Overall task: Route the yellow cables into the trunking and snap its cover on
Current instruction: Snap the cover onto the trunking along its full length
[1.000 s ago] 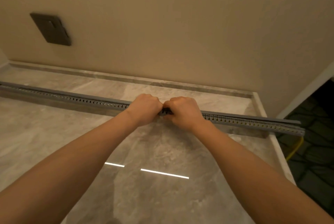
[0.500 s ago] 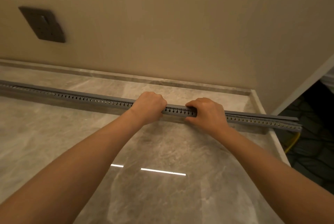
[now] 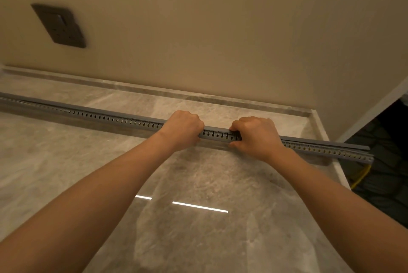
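A long grey slotted trunking [image 3: 114,118] lies across the marble counter from the left edge to past the right edge. Its flat grey cover [image 3: 217,129] sits along the top. My left hand [image 3: 183,127] grips the trunking and cover near the middle, fingers curled over the top. My right hand [image 3: 256,135] grips them a short way to the right, thumb at the front side. Between my hands a short slotted stretch shows. Yellow cable [image 3: 361,176] hangs down from the trunking's right end beyond the counter edge; inside the trunking only yellow glints show through slots.
The marble counter [image 3: 198,184] meets a beige wall behind, with a low stone upstand [image 3: 154,89]. A dark wall socket plate [image 3: 59,25] is at upper left. The counter ends at the right [image 3: 340,175], over a dark patterned floor [image 3: 386,184].
My hands were touching one second ago; the right hand slid right along the trunking and now sits a little apart from the left. The left hand stays put.
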`<state>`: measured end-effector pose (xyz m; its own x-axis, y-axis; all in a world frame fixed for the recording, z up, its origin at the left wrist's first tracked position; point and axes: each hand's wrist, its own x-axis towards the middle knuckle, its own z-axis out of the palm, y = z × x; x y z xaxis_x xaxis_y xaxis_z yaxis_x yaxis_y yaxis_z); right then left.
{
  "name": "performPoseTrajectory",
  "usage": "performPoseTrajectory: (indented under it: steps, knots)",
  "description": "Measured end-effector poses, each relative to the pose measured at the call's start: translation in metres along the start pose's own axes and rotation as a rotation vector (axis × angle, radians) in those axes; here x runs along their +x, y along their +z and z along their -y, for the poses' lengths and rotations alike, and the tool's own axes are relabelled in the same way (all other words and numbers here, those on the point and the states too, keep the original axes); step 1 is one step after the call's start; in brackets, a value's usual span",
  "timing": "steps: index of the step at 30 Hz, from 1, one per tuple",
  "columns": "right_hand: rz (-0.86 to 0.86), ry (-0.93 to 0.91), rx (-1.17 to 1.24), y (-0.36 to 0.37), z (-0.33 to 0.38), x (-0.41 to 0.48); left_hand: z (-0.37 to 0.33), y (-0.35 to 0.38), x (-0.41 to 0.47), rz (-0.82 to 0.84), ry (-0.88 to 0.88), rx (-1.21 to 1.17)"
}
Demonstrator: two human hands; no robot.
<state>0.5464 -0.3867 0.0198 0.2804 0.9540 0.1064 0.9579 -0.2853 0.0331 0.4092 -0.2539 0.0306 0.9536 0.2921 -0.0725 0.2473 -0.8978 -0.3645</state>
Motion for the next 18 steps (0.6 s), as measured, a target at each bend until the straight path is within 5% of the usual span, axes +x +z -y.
performPoseTrajectory:
  steps: [18]
  knots:
    - [0.026, -0.136, -0.07, -0.006, 0.038, 0.023, -0.012, 0.008, -0.017, -0.075, -0.093, -0.062]
